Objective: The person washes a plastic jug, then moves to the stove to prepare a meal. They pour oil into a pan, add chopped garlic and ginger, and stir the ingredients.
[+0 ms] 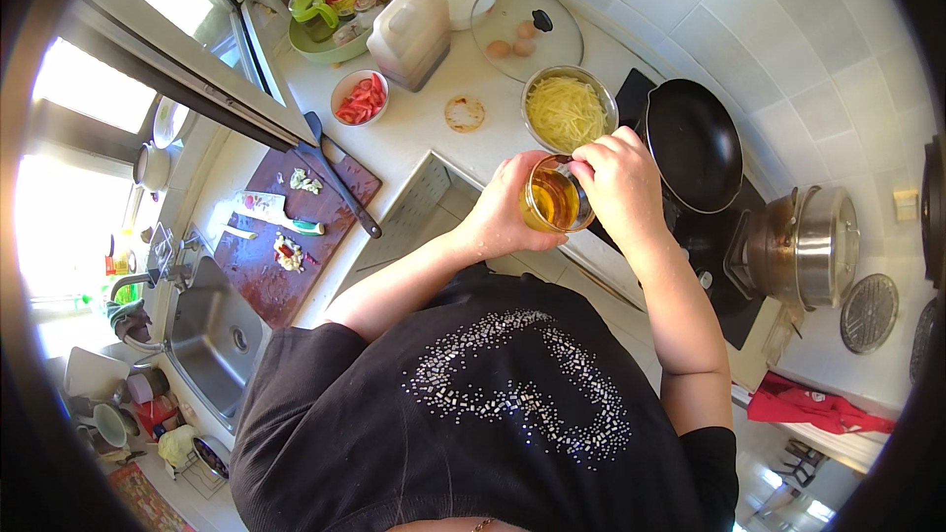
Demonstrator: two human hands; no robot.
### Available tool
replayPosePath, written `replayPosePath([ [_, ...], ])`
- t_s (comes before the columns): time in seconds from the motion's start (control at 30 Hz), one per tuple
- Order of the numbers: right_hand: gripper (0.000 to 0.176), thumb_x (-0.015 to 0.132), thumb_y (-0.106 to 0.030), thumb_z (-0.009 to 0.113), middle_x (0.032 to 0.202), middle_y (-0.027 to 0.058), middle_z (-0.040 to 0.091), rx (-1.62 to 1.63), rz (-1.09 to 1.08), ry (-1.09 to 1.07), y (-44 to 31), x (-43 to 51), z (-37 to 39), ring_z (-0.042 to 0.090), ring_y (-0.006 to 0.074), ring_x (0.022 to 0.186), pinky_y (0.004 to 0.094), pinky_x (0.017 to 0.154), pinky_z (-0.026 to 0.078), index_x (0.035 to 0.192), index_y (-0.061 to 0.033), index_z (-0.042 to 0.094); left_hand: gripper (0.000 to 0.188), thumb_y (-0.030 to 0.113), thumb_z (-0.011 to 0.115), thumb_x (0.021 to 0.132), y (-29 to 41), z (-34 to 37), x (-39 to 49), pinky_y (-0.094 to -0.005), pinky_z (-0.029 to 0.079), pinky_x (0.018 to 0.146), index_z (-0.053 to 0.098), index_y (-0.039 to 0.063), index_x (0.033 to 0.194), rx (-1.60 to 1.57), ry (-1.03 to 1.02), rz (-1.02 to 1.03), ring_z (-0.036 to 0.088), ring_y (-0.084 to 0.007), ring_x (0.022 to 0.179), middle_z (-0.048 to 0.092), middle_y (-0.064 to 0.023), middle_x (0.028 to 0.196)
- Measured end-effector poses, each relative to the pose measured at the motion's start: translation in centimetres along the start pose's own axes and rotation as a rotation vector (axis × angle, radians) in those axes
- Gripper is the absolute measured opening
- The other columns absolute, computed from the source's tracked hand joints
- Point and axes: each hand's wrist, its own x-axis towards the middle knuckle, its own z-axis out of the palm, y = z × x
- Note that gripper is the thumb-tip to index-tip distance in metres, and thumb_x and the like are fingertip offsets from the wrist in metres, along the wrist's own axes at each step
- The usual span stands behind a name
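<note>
A glass jar of yellow oil [550, 201] is held in front of my chest. My left hand [510, 203] wraps around its side. At the jar's rim, my right hand [615, 174] pinches something small and dark, perhaps a lid or handle; its fingers partly hide it. Just beyond the hands stands a bowl of shredded potato [567, 107]. A black frying pan [695, 144] rests on the stove to the right of my right hand. Further left on the counter is a bowl of cut tomato [361, 97].
On the left, a wooden cutting board [259, 273] bears a cleaver [273, 211], chopped garlic and a dark spatula [341, 185]. A plastic jug [411, 33], a glass lid [491, 11] and eggs [524, 47] lie beyond. A steel pot [813, 247] stands right; an open drawer [414, 214] is below the counter.
</note>
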Motion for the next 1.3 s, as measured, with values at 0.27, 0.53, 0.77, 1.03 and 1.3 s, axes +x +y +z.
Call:
replayPosePath([
  [0.27, 0.022, 0.073, -0.01, 0.074, 0.08, 0.0036, 0.063, 0.099, -0.223, 0.074, 0.0, 1.2, 0.6, 0.059, 0.022, 0.082, 0.0328, 0.073, 0.053, 0.093, -0.005, 0.068, 0.093, 0.024, 0.086, 0.054, -0.1, 0.0, 0.1, -0.0403, 0.04, 0.102, 0.04, 0.002, 0.132, -0.144, -0.023, -0.023, 0.05, -0.0323, 0.116, 0.051, -0.0181, 0.121],
  [0.53, 0.02, 0.072, -0.01, 0.073, 0.079, 0.004, 0.065, 0.2, -0.3, 0.008, 0.3, 2.4, 0.9, 0.061, 0.021, 0.079, 0.0323, 0.07, 0.053, 0.091, -0.0057, 0.07, 0.099, 0.019, 0.091, 0.059, -0.8, -1.2, -0.1, -0.0355, 0.037, 0.106, 0.033, 0.0, 0.137, -0.105, -0.095, -0.042, 0.048, -0.0214, 0.122, 0.049, -0.0127, 0.127],
  [0.77, 0.018, 0.075, -0.01, 0.074, 0.083, 0.0077, 0.069, 0.481, -0.214, -0.139, 0.0, 4.0, 1.6, 0.063, 0.0233, 0.078, 0.0345, 0.071, 0.053, 0.091, -0.0041, 0.072, 0.098, 0.028, 0.088, 0.054, -1.1, -2.7, -1.0, -0.0409, 0.038, 0.104, 0.038, 0.0, 0.134, -0.079, -0.065, -0.023, 0.048, -0.0334, 0.119, 0.05, -0.0196, 0.123],
  [1.03, 0.018, 0.077, -0.004, 0.076, 0.082, 0.008, 0.068, 0.826, -0.053, -0.389, -3.5, 6.3, 3.7, 0.064, 0.015, 0.074, 0.0279, 0.067, 0.05, 0.094, -0.0014, 0.073, 0.101, 0.03, 0.089, 0.054, -0.8, -6.4, -4.4, -0.0414, 0.037, 0.105, 0.037, 0.0, 0.135, 0.065, -0.021, -0.079, 0.045, -0.0342, 0.122, 0.047, -0.0207, 0.127],
  [1.3, 0.021, 0.082, -0.003, 0.074, 0.093, 0.0063, 0.07, 1.652, 0.054, -0.736, -12.2, 8.6, 9.2, 0.066, 0.0128, 0.086, 0.0256, 0.081, 0.052, 0.103, -0.0003, 0.07, 0.1, 0.027, 0.089, 0.054, 0.5, -8.8, -13.6, -0.0412, 0.038, 0.104, 0.038, 0.003, 0.136, 0.149, 0.233, -0.067, 0.046, -0.0335, 0.12, 0.047, -0.0188, 0.126],
])
